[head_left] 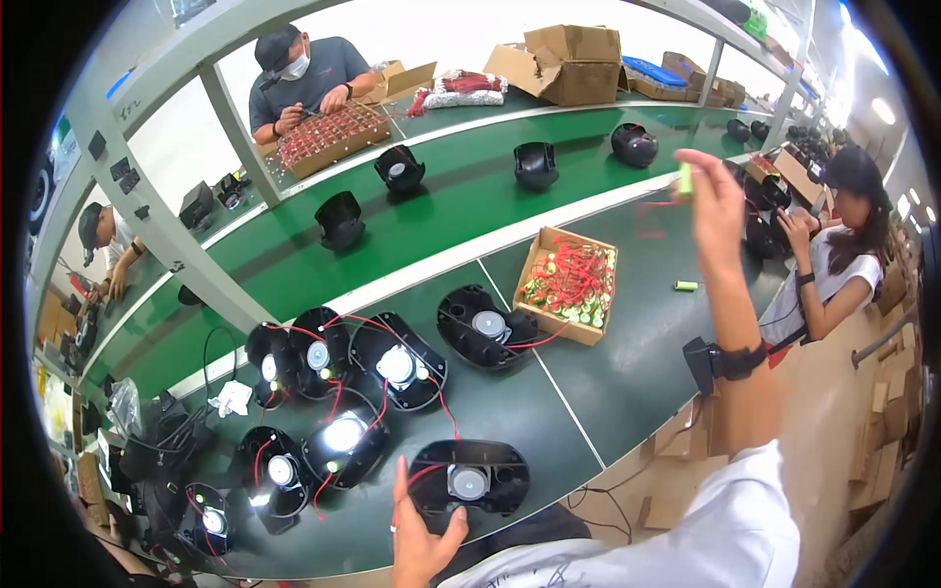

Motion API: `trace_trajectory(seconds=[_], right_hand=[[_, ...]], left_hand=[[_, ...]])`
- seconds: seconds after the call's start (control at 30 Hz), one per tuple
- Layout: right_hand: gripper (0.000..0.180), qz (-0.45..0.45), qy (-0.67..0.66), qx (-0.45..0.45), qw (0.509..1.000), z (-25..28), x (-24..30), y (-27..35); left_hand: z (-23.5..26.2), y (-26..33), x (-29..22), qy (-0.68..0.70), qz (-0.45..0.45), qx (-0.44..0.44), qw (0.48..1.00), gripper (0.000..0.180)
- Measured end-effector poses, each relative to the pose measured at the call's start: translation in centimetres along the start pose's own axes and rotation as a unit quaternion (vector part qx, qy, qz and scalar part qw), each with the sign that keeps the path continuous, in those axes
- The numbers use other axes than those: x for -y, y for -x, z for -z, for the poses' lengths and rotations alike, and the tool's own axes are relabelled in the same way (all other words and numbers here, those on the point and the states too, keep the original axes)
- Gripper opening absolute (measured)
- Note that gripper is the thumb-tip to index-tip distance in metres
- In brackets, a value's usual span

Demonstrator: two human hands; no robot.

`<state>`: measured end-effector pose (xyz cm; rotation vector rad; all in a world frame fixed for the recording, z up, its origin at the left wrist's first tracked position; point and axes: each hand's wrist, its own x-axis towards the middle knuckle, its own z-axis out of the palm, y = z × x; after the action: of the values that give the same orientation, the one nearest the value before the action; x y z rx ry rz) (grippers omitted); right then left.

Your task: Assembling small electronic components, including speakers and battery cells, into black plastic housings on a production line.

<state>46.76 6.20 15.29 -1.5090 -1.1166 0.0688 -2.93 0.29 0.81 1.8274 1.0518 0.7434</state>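
Observation:
My left hand [423, 537] grips a black speaker housing [510, 478] at the table's near edge, index finger along its left side and thumb at the front. A round silver speaker sits in the middle of it, and a red wire runs at its left. Raised over the right side of the table, my right hand [720, 206] pinches a green battery cell [685, 180] with blurred red wires trailing from it. Behind, an open cardboard box [527, 269] holds many green cells with red wires. A single green cell [685, 286] lies on the table right of the box.
Several black housings [397, 365] with speakers and red wires stand at the left. A green conveyor belt [461, 196] carries more housings beyond the table. Co-workers sit across the belt [319, 73] and at the right [833, 235]. A metal post [167, 216] rises on the left.

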Motion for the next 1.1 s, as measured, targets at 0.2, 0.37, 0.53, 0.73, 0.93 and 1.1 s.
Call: trace_trajectory(seconds=[0.2,0.37,0.53,0.73,0.93,1.1], right_hand=[[0.023,0.011,-0.096,-0.032,0.995,-0.1,-2.1,3.8],[0.029,-0.046,-0.277,0.083,0.956,-2.1,3.6,12.4],[0.033,-0.062,-0.329,0.146,0.931,-7.1,4.5,20.1],[0.035,-0.186,-0.321,0.194,0.908,-8.5,6.3,25.3],[0.030,-0.018,-0.270,0.224,0.936,-12.1,6.3,25.7],[0.028,-0.007,-0.220,0.239,0.946,-13.0,6.9,25.4]], left_hand=[[-1.1,-1.0,-0.1,0.050,-0.001,-0.051,0.997,0.089],[-2.6,-2.1,-3.0,0.265,0.052,-0.035,0.962,0.067],[-4.5,-1.7,-2.2,0.195,-0.010,-0.064,0.979,0.096],[-5.6,-1.4,-2.6,-0.023,-0.049,-0.092,0.994,0.130],[-5.5,-3.7,-1.9,0.047,-0.073,-0.100,0.991,0.119],[-5.3,-4.5,-1.1,0.053,-0.080,-0.070,0.993,0.112]])
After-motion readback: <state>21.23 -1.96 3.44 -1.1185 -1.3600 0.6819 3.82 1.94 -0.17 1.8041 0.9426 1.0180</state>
